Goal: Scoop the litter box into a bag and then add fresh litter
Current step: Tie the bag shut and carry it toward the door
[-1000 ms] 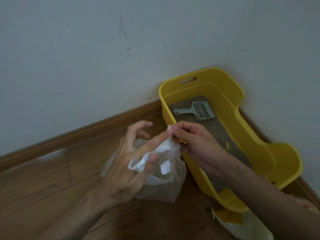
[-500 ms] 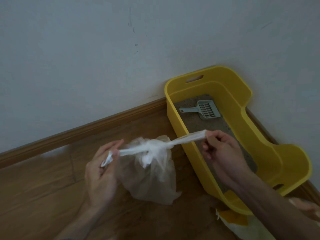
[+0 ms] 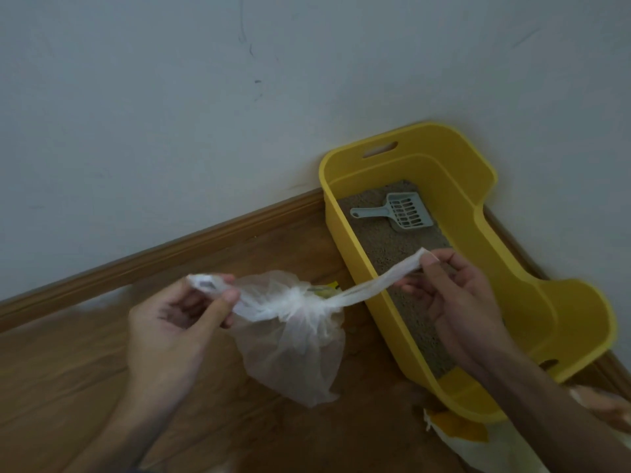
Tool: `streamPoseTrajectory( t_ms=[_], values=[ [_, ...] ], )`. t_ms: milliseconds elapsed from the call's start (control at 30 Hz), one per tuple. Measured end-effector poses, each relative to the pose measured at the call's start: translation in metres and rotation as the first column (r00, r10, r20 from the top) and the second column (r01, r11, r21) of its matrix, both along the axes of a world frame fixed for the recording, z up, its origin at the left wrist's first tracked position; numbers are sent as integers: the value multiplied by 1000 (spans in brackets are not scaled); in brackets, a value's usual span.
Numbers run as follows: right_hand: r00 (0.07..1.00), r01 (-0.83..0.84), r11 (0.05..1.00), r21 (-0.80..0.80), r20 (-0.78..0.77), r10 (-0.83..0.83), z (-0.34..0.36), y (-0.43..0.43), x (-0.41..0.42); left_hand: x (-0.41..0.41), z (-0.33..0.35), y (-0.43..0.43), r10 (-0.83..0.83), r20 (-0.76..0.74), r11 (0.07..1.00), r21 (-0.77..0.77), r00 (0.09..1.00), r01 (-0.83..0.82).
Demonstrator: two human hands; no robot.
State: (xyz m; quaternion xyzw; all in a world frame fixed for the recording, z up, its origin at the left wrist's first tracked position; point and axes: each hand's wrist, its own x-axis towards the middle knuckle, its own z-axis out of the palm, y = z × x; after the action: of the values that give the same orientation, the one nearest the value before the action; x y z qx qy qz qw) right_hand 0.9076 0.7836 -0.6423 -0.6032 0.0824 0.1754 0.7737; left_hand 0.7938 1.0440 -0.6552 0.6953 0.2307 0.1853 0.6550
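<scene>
Two hands in the head view pull a knot tight. Our left hand [image 3: 170, 322] pinches one end of the bag [image 3: 293, 353] with thumb and fingers, and our right hand [image 3: 457, 298] pinches the other end, fingers curled. The bag sits between them, just left of the litter box [image 3: 454, 186]. The scoop [image 3: 399, 213] lies on the litter [image 3: 386, 247] beyond our right hand. We judge the scooping done. Fresh litter is still to add, maybe from the sack [image 3: 478, 448] under our right forearm.
</scene>
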Motion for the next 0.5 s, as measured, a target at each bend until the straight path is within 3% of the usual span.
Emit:
streamPoseTrajectory(
  t_ms=[133, 300, 500],
  values=[
    [998, -50, 998, -33, 32, 51, 4, 3, 4, 13, 8, -3, -91, 47, 994, 68, 995, 88],
    [990, -70, 971, -227, 100, 95, 2, 8, 7, 21, 9, -1, -127, 29, 988, 95, 991, 124],
    [975, -139, 951, -277, 130, 180, 8, 14, 8, 27, 16, -5, -240, 86, 971, 9, 967, 240]
  ],
)
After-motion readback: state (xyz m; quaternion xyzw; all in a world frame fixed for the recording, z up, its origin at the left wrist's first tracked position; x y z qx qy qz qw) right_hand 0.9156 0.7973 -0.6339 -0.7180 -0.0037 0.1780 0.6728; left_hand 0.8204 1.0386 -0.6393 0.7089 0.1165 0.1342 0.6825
